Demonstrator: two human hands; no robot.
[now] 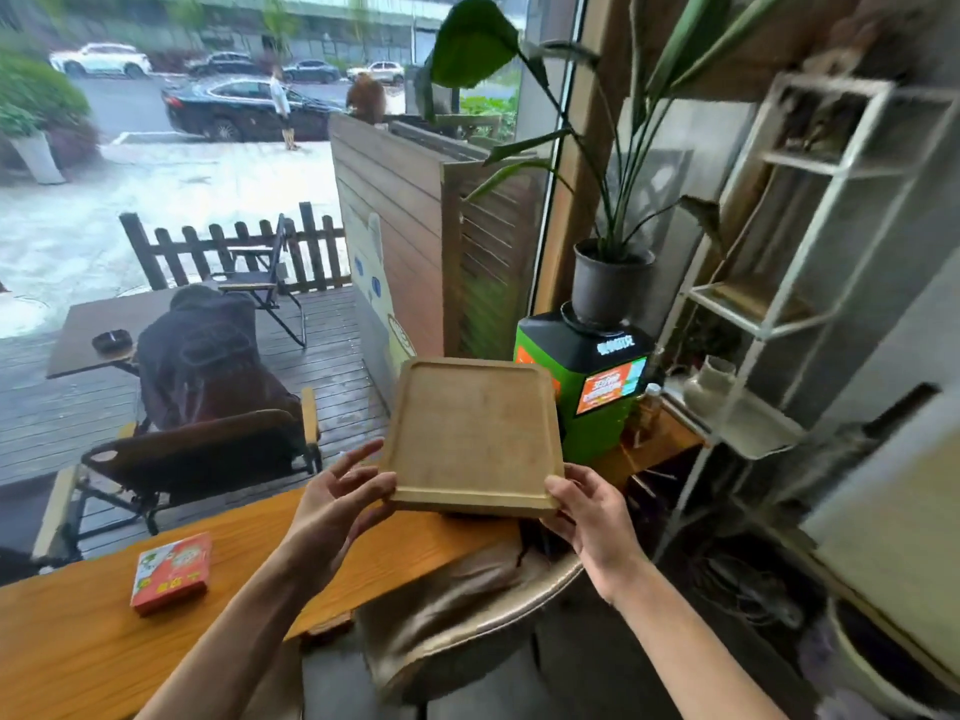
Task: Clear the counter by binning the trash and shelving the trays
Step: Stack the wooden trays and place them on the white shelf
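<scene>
— Where's the tray (475, 433) just now?

— Up in the air, held above the far end of the bench (260, 553), tilted so its hollow top faces the person. Both hands are on its near edge, one at each near corner.

— How are they gripping it?

— The left hand (337, 504) has its thumb against the tray's near left corner, and the fingers (358, 457) are spread loose beside the left rim, not wrapped round it. The right hand (584, 517) pinches the near right corner, thumb on top, the other fingers tucked underneath where I can't see them.

— Anything left on the bench?

— A small red box (171, 571), lying flat, well to the left of the tray and nearer the person. A chair (467, 605) is pushed in just below the tray.

— And behind the tray?

— A green machine (587, 387) just to its right, with a potted plant (610, 275) standing on top. Further right of the tray stands a white metal shelf (774, 304), its tiers blurred.
</scene>
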